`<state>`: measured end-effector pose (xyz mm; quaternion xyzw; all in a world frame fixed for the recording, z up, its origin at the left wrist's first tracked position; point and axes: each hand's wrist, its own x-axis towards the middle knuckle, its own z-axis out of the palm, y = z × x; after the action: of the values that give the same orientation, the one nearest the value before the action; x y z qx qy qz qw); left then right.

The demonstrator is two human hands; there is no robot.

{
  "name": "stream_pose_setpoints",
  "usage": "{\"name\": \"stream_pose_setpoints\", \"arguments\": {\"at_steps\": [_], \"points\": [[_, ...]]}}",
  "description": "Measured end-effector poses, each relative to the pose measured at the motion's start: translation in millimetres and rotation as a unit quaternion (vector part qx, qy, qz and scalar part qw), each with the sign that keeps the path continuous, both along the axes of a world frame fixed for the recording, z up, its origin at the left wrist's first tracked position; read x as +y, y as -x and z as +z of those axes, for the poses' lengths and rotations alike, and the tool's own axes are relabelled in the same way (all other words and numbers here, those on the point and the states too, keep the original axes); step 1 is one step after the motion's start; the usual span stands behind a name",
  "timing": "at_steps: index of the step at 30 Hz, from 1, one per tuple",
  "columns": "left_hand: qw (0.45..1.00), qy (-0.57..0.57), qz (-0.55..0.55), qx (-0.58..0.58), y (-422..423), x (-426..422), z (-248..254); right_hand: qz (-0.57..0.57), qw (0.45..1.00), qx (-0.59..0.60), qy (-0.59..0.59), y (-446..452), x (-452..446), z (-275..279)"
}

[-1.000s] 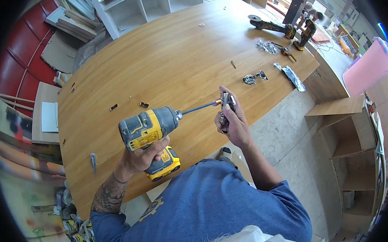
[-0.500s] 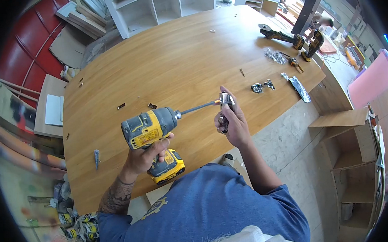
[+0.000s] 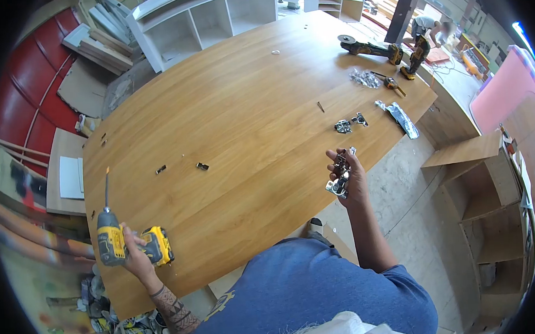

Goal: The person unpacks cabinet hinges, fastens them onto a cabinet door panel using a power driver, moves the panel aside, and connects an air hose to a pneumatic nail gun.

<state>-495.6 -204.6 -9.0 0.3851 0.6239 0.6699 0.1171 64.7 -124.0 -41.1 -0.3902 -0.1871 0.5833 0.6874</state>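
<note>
My left hand (image 3: 138,253) is wrapped around the grip of a yellow and black cordless impact driver (image 3: 110,237), over the near left corner of the wooden tabletop (image 3: 234,114). The driver's long bit points away from me, and its battery faces right. In my right hand (image 3: 356,183) is a shiny metal cabinet hinge (image 3: 340,184), held near the table's front edge, with fingers curled around it. Just beyond lie more hinges (image 3: 350,124) and a single screw (image 3: 320,107). Two small dark metal pieces (image 3: 202,166) rest mid-table, between my hands.
At the far right of the table lie an angle grinder (image 3: 367,48), another cordless tool (image 3: 418,57), a clear bag of hardware (image 3: 364,78) and a silver packet (image 3: 403,121). White shelving (image 3: 208,25) stands behind. Open wooden shelves (image 3: 494,215) are at right. Another person (image 3: 426,28) bends over in the background.
My left hand has carried the driver down and left, taking its bit away from the hinge. My right hand has shifted right and nearer, still with the hinge. The camera view has moved slightly.
</note>
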Motion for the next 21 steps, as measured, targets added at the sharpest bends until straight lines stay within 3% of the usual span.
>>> {"name": "stream_pose_setpoints", "arguments": {"at_steps": [2, 4, 7, 8, 12, 14, 21], "points": [[0.999, 0.004, 0.031, 0.007, 9, 0, -7, -0.014, 1.000, 0.019, 0.002, -1, 0, -2], [0.997, 0.011, 0.080, 0.004, 17, -1, -11, -0.047, 0.990, -0.118, 0.063, 5, 6, 1], [0.997, -0.017, 0.039, -0.063, 27, 0, -16, -0.088, 0.982, -0.157, 0.051, 11, 16, -12], [0.997, 0.017, 0.070, 0.003, 25, -2, -12, -0.093, 0.981, -0.167, 0.028, 11, 21, -17], [0.997, -0.025, 0.071, -0.024, 20, 3, -19, -0.075, 0.990, -0.107, 0.060, 10, 30, -16], [0.996, -0.027, 0.081, 0.022, 27, 0, -26, -0.085, 0.988, -0.113, 0.064, 8, 38, -18], [0.994, 0.031, 0.105, -0.010, 15, -11, -20, -0.076, 0.985, -0.144, 0.052, -42, 71, -26]]}}
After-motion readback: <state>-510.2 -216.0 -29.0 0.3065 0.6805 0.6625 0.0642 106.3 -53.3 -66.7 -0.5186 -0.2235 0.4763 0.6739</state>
